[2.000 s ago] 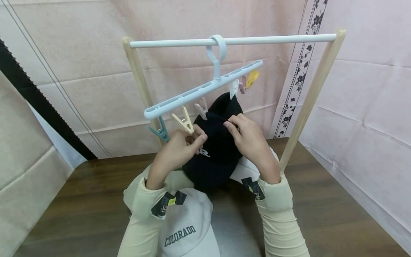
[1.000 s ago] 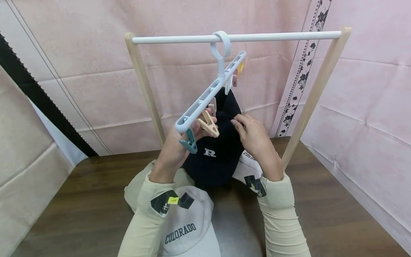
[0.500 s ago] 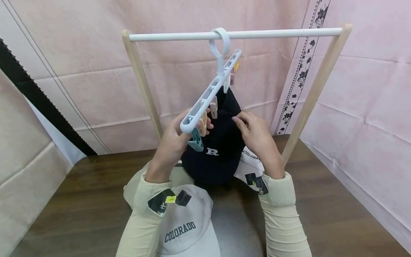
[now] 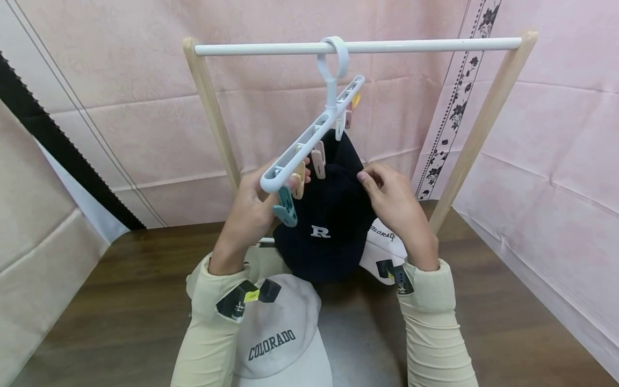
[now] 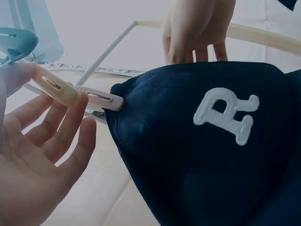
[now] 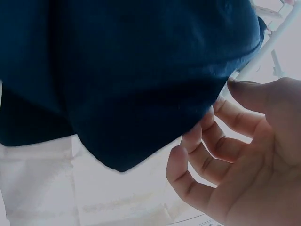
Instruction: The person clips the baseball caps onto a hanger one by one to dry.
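A dark navy baseball cap (image 4: 333, 209) with a white letter R hangs under a light-blue clip hanger (image 4: 309, 137). A pale pink clothespin (image 5: 101, 98) grips one edge of its crown, and a white clothespin (image 4: 340, 126) sits at the part behind. My left hand (image 4: 251, 204) holds the cream clothespin (image 5: 59, 87) between thumb and fingers, beside the cap. The teal clothespin (image 4: 285, 208) dangles at the hanger's near end, over that hand. My right hand (image 4: 394, 199) pinches the cap's right edge, thumb on one side and fingertips (image 6: 190, 139) on the other.
A white rod (image 4: 411, 46) on wooden posts carries the hanger. Yellow (image 4: 356, 100) and mauve (image 4: 348, 118) clothespins hang at its far end. On the wooden table (image 4: 121, 301) lie a grey COLORADO cap (image 4: 280, 328), a white cap (image 4: 384, 247) and a pale greenish cap (image 4: 266, 262).
The hanger has swung, its near end coming toward me. My left hand has gone from below the cream clothespin to holding it. My right hand stays at the cap's edge, shifting slightly right.
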A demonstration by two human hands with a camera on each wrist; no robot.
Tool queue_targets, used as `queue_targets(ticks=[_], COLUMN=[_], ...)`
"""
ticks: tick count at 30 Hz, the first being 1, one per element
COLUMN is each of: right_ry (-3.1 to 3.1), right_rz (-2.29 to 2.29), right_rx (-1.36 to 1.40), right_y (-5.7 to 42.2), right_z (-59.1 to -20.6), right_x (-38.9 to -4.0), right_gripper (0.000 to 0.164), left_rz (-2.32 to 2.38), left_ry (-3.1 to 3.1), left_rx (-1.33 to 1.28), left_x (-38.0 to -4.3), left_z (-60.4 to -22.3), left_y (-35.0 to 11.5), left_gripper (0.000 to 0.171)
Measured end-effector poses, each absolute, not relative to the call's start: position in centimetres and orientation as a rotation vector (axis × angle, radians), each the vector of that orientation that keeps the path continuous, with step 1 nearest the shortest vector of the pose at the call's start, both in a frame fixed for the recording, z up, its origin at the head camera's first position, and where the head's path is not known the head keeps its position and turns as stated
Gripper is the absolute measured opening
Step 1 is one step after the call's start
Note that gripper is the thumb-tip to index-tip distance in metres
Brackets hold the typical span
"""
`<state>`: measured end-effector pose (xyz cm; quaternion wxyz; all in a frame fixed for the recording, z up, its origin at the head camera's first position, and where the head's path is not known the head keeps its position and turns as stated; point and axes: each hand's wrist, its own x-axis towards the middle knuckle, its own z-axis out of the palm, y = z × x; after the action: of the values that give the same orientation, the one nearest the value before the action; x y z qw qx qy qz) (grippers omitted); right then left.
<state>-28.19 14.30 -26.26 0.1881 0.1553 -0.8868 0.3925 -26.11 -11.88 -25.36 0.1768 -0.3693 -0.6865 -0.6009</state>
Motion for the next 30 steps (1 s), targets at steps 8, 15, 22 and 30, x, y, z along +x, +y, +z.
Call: queue_targets(ticks=[8,15,22,30], right_ry=[-2.515,-2.506,-2.540,-2.578], right_rz=[1.049,1.040,1.081,0.983], right_rx=[0.458,0.585,0.824,1.214], right_y=[14.5,13.7,12.4,9.5], right_z=[-25.8,-25.0,-24.7,-25.6], right_x=[-26.9,-25.3,-24.0,-24.1], right_gripper=[0.026,0.027,0.018,0.010], left_rz=[-1.659,-1.671,-1.692,-1.742], left_ry=[-1.973,-1.990,-1.930,-1.893], left_rx=[-0.936,-0.840,-0.841,-0.748], left_x=[-25.5,-25.6,-25.9,-25.6], left_z=[-25.1,-25.1,-25.0,-24.8], left_y=[-12.6,-13.1,-13.6,-14.0], left_gripper=[0.036,0.036,0.055,0.039])
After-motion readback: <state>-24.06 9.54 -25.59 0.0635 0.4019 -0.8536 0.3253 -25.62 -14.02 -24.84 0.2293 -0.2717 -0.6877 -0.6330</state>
